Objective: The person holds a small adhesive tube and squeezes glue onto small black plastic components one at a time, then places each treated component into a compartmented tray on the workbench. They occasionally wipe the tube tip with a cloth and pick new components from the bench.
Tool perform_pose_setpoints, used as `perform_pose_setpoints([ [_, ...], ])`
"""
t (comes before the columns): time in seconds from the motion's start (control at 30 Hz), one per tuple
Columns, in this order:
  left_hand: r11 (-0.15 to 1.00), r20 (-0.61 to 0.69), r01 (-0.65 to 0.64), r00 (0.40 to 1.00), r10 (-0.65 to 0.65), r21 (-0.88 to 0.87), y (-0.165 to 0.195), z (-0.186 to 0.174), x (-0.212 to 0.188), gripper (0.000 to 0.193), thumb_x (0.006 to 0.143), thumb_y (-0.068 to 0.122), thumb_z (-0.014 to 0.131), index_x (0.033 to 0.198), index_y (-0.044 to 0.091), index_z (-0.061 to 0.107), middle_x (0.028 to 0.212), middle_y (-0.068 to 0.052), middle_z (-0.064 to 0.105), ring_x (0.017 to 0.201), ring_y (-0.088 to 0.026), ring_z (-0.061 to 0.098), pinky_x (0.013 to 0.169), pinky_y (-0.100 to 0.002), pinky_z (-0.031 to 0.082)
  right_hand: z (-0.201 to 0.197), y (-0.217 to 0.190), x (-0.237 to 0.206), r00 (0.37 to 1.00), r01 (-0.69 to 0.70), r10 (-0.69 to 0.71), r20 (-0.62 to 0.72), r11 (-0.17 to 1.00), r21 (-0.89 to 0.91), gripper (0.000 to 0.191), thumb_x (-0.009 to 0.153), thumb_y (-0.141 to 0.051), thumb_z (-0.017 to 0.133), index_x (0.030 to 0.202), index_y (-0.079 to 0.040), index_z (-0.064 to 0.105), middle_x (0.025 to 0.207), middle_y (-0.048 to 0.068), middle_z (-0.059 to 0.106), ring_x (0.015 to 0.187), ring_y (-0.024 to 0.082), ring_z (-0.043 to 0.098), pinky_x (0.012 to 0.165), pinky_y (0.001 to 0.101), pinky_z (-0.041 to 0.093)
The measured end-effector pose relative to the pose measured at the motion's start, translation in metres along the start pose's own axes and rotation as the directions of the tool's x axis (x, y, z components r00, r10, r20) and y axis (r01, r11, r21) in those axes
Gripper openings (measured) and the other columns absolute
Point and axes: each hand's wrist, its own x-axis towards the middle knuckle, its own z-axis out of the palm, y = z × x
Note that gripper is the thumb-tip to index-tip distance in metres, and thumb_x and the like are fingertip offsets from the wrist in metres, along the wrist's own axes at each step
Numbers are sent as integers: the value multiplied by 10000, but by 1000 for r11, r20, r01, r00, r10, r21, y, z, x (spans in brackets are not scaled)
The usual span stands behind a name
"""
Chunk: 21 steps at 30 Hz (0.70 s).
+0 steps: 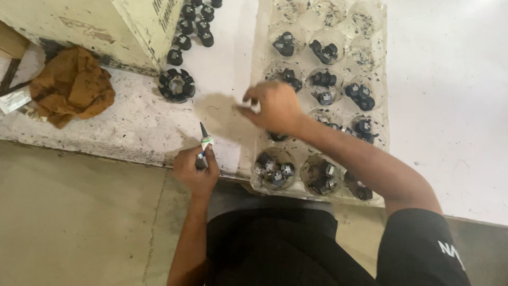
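Lying crumpled near the left end of the white workbench, a brown rag sits beside a cream box whose top is cut off by the frame. Past the box corner a black ring-shaped part rests on the bench, with a row of small black caps running toward the far edge. At the near edge the left hand is closed around a small tube, its dark pointed nozzle aimed away from the person; the tube's body is mostly hidden in the fist. Further right, the right hand hovers over the left rim of a clear plastic tray, fingertips pinched together; whether anything small sits between them is too blurred to tell. The tray's round cups hold small black parts, several cups showing only dark specks. The forearm covers some middle cups, and the tray overhangs the near bench edge.
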Motion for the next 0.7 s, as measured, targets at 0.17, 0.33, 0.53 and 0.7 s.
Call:
perform_pose_setpoints([
  [0.17,1000,-12,-11,1000,12,9,2,3,1,144,860,66,805,925,78,677,822,-95,646,739,-304,614,676,-420,443,55,52,108,956,-280,278,-96,960,-3,535,768,-534,869,999,-63,765,818,104,756,714,261,731,634,390,570],
  [0.33,999,33,-52,998,52,-11,-1,1,3,131,853,53,780,918,70,667,824,-81,674,723,-278,640,661,-403,440,92,64,159,897,-440,436,-73,897,-51,740,625,-590,906,1007,6,691,944,176,728,806,309,720,698,418,571],
  [0.53,999,32,-26,999,25,22,-1,-4,-2,129,848,30,781,906,54,669,813,-91,660,724,-294,619,683,-414,444,119,62,167,921,-338,298,-249,932,-135,392,720,-432,839,795,-64,723,791,158,722,786,365,698,687,484,557],
  [0.7,998,40,-53,998,52,19,-2,-7,0,137,870,24,772,911,53,644,854,-94,676,755,-298,631,699,-415,457,92,56,141,950,-302,292,-109,948,-96,310,762,-383,798,816,-81,755,802,153,715,790,355,697,702,475,559],
])
